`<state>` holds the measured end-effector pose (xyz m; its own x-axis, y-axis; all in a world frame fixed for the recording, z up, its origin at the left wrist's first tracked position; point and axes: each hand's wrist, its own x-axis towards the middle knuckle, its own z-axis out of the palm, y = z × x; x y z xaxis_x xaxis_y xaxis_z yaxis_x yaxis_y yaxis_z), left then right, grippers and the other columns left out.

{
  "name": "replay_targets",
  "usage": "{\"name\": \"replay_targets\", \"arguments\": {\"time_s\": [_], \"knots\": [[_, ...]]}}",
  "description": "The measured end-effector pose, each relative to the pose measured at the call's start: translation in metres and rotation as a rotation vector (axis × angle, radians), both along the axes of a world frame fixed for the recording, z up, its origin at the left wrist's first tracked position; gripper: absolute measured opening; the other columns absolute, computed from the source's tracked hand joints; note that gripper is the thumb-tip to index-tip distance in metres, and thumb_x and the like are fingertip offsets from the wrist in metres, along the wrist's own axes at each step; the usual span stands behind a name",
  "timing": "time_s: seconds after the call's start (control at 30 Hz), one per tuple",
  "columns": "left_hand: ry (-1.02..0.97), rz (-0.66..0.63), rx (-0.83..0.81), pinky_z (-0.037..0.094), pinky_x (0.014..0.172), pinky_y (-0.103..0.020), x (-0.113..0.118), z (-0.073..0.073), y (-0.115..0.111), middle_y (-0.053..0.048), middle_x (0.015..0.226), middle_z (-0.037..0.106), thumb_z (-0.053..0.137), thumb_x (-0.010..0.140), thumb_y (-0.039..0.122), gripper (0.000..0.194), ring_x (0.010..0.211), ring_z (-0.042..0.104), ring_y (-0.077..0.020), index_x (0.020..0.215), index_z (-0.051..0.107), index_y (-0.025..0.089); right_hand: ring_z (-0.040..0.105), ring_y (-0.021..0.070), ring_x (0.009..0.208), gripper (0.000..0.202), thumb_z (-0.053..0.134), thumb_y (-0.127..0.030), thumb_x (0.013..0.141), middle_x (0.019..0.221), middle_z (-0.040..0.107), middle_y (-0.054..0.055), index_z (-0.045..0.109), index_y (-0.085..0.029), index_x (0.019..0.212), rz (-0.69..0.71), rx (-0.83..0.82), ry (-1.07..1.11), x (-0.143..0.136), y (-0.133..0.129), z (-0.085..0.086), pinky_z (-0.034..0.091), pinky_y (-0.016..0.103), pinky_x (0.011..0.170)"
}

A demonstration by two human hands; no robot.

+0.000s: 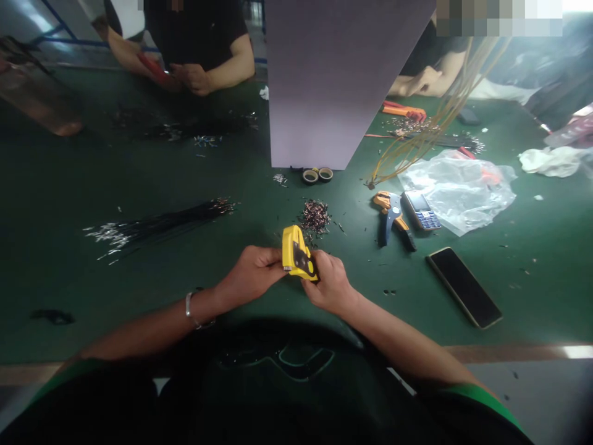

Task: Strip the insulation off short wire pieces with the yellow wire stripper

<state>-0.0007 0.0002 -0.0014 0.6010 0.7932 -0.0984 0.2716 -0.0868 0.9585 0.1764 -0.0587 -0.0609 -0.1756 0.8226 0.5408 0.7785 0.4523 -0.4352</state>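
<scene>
Yellow plastic makes up most of the tool (293,250), at the centre of the frame. Fingers of the right hand (331,281) wrap its handles; those of the left hand (252,272) draw together at its other side — whether they pinch anything, I cannot tell. The step looks like feeding or steadying something small at the tool; the next squeeze would call for left fingertips steady and clear of its bite. Just above lies a pile of bits (315,216); wires (173,222) lie at left, pliers (393,213) at right — a phone (463,287) below them.
</scene>
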Motion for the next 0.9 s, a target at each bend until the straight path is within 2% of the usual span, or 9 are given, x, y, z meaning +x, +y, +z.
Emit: {"name": "replay_targets", "arguments": {"time_s": [0.13,0.33,0.53,0.63,0.73,0.9], "knots": [[0.006,0.001,0.011,0.053,0.067,-0.022,0.0,-0.004,0.002,0.0,0.075,0.074,0.061,0.077,0.021,0.017,0.07,0.066,-0.0128,0.08,0.076,0.016,0.055,0.0206,0.059,0.02,0.047,-0.018,0.073,0.069,0.057,0.003,0.042,-0.02,0.092,-0.014,0.006,-0.011,0.001,0.0,-0.002,0.043,0.031,0.055],[0.025,-0.001,0.015,0.053,0.071,-0.024,0.0,-0.009,0.005,0.0,0.074,0.074,0.06,0.079,0.024,0.018,0.074,0.065,-0.0135,0.082,0.076,0.017,0.055,0.0193,0.057,0.019,0.048,-0.019,0.072,0.067,0.057,0.002,0.044,-0.02,0.09,-0.02,-0.07,0.014,0.001,0.003,-0.006,0.042,0.029,0.056],[0.102,0.003,0.06,0.046,0.058,-0.02,0.0,-0.008,0.009,0.001,0.067,0.068,0.058,0.083,0.027,0.02,0.063,0.057,-0.01,0.082,0.074,0.016,0.049,0.0151,0.05,0.007,0.049,-0.022,0.075,0.059,0.052,-0.001,0.044,-0.021,0.079,-0.07,-0.156,0.132,0.0,0.008,-0.009,0.037,0.026,0.051],[0.093,0.01,0.032,0.041,0.052,-0.018,0.001,-0.006,0.011,0.002,0.057,0.061,0.056,0.084,0.025,0.02,0.057,0.051,-0.0086,0.08,0.073,0.015,0.045,0.0126,0.048,0.01,0.051,-0.024,0.076,0.057,0.05,-0.003,0.042,-0.022,0.073,-0.103,-0.267,0.23,-0.002,0.01,-0.01,0.035,0.025,0.05],[0.078,0.058,-0.035,0.035,0.045,-0.018,0.002,-0.01,0.014,0.004,0.049,0.053,0.057,0.083,0.025,0.019,0.048,0.043,-0.0069,0.087,0.073,0.015,0.044,0.0119,0.048,0.016,0.055,-0.028,0.075,0.056,0.048,-0.004,0.042,-0.022,0.069,-0.11,-0.397,0.363,-0.003,0.012,-0.007,0.036,0.025,0.05],[0.029,0.176,-0.183,0.026,0.041,-0.02,-0.002,-0.021,0.024,0.006,0.045,0.044,0.062,0.078,0.032,0.022,0.042,0.035,-0.0057,0.083,0.072,0.013,0.05,0.0124,0.046,0.014,0.059,-0.027,0.074,0.057,0.053,-0.004,0.052,-0.019,0.082,0.002,-0.707,0.788,0.006,0.016,0.002,0.041,0.027,0.05]]}}
